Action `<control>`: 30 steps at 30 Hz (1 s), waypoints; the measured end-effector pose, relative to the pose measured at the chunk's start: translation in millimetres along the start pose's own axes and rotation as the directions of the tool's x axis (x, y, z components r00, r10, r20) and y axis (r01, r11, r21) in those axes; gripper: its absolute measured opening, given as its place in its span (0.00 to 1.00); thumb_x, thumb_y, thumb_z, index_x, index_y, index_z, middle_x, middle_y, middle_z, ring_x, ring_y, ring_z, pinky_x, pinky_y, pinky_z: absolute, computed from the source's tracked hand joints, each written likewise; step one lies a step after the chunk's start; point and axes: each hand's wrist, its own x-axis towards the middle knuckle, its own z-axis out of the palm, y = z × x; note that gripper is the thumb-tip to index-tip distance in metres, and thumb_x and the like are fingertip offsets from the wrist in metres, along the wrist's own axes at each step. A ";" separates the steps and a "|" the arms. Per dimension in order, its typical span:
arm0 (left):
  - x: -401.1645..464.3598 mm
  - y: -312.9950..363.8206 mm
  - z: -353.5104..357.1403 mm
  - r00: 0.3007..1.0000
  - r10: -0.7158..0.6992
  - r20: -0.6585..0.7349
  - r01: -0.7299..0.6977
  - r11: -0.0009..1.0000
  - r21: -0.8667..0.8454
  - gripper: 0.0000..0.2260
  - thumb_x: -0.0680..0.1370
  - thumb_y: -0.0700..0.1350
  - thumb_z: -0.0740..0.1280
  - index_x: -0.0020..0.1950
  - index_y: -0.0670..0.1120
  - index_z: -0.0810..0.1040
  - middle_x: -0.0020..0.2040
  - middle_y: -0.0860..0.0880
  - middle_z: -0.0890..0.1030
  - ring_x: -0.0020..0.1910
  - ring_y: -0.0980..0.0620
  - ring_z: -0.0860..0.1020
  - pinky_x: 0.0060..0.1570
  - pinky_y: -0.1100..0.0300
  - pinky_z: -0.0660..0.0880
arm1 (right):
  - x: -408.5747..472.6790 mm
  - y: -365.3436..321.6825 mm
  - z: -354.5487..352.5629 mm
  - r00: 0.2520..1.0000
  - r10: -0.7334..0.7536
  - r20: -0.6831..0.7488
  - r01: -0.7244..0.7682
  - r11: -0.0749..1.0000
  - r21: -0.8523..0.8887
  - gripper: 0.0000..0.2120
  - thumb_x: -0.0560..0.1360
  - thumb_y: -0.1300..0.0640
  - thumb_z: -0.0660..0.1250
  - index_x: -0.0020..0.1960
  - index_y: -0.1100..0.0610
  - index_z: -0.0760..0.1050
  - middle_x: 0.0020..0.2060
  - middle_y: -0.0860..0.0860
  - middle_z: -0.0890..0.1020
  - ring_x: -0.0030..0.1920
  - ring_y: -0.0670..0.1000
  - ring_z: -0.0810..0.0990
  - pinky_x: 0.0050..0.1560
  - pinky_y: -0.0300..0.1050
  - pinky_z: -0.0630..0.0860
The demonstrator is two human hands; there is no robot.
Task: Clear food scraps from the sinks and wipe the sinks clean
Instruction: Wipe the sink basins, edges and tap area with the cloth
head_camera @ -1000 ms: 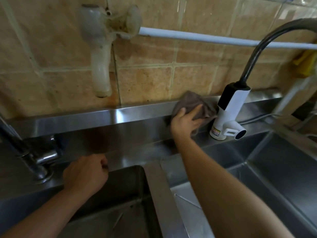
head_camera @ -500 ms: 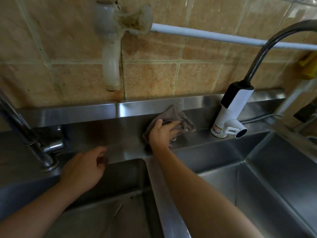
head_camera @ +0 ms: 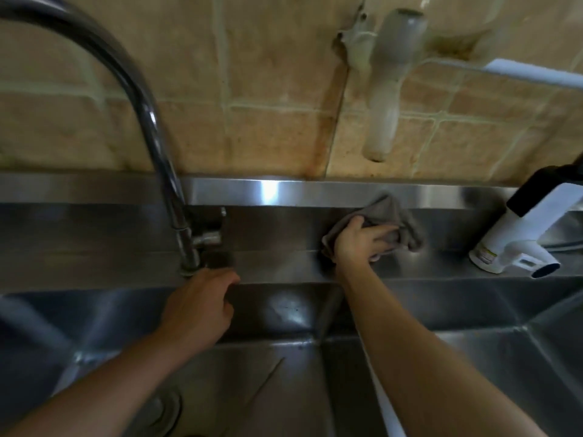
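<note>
The sinks are of stainless steel: the left basin [head_camera: 252,389] has a round drain [head_camera: 161,408] near its front left part, and the right basin [head_camera: 504,357] lies beside it, with a narrow steel divider [head_camera: 334,313] between them. A grey cloth [head_camera: 388,222], crumpled, lies against the steel back wall [head_camera: 284,228] behind the sinks, just above the back ledge [head_camera: 284,266] and over the divider. No food scraps can be seen clearly in the basins, because the picture is a little blurred.
</note>
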 end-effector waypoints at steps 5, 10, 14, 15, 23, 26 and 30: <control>-19.1 -34.4 -17.9 0.992 -0.104 -0.069 0.107 0.993 0.040 0.18 0.72 0.39 0.65 0.60 0.53 0.78 0.57 0.50 0.80 0.56 0.48 0.77 0.51 0.56 0.74 | -102.1 18.5 74.0 0.956 -0.034 0.290 0.079 0.986 -0.145 0.42 0.80 0.51 0.60 0.75 0.57 0.30 0.74 0.65 0.34 0.76 0.62 0.38 0.74 0.57 0.43; -26.9 -47.2 -24.6 0.992 -0.113 -0.058 0.117 0.991 0.059 0.20 0.72 0.40 0.64 0.62 0.54 0.77 0.58 0.48 0.80 0.57 0.45 0.78 0.52 0.54 0.75 | -122.0 33.7 76.4 0.921 -0.197 0.337 0.233 0.970 -0.069 0.35 0.78 0.58 0.63 0.77 0.56 0.44 0.74 0.63 0.44 0.74 0.65 0.52 0.72 0.56 0.56; -29.7 -48.3 -23.2 0.994 -0.089 -0.057 0.090 0.996 0.021 0.20 0.72 0.41 0.65 0.62 0.55 0.76 0.58 0.49 0.80 0.56 0.45 0.78 0.54 0.54 0.75 | -75.8 14.4 45.6 0.968 -0.251 0.002 0.250 0.966 -0.064 0.23 0.77 0.62 0.63 0.68 0.62 0.59 0.68 0.65 0.57 0.66 0.67 0.63 0.68 0.53 0.61; -30.4 -49.1 -22.2 0.995 -0.085 -0.057 0.086 0.996 0.016 0.19 0.72 0.41 0.65 0.62 0.55 0.76 0.58 0.49 0.80 0.56 0.45 0.78 0.55 0.54 0.75 | -66.4 10.8 40.7 0.967 -0.253 -0.038 0.249 0.966 -0.074 0.21 0.76 0.62 0.63 0.66 0.63 0.60 0.68 0.65 0.58 0.66 0.67 0.64 0.68 0.53 0.61; -28.7 -53.7 -18.6 0.993 -0.066 -0.093 0.071 0.996 0.057 0.17 0.72 0.40 0.65 0.59 0.53 0.76 0.55 0.48 0.80 0.54 0.48 0.77 0.44 0.60 0.70 | -115.4 27.3 82.1 0.886 -0.416 0.204 0.455 0.865 -0.214 0.09 0.75 0.62 0.66 0.52 0.66 0.72 0.72 0.63 0.55 0.70 0.64 0.60 0.68 0.42 0.57; -28.3 -54.3 -18.7 0.993 -0.056 -0.102 0.062 0.997 0.055 0.16 0.72 0.40 0.66 0.59 0.52 0.77 0.54 0.49 0.80 0.53 0.49 0.77 0.42 0.61 0.67 | -118.7 30.3 89.0 0.846 -0.475 0.244 0.527 0.817 -0.237 0.06 0.75 0.62 0.66 0.40 0.61 0.71 0.70 0.62 0.61 0.64 0.61 0.68 0.64 0.42 0.63; -28.7 -52.7 -19.6 0.992 -0.058 -0.115 0.064 0.997 0.051 0.15 0.73 0.41 0.66 0.58 0.52 0.77 0.52 0.49 0.79 0.51 0.50 0.77 0.41 0.62 0.65 | -110.2 40.2 85.2 0.808 -0.513 0.291 0.589 0.721 -0.365 0.07 0.75 0.60 0.64 0.47 0.65 0.76 0.67 0.59 0.66 0.56 0.62 0.74 0.56 0.47 0.70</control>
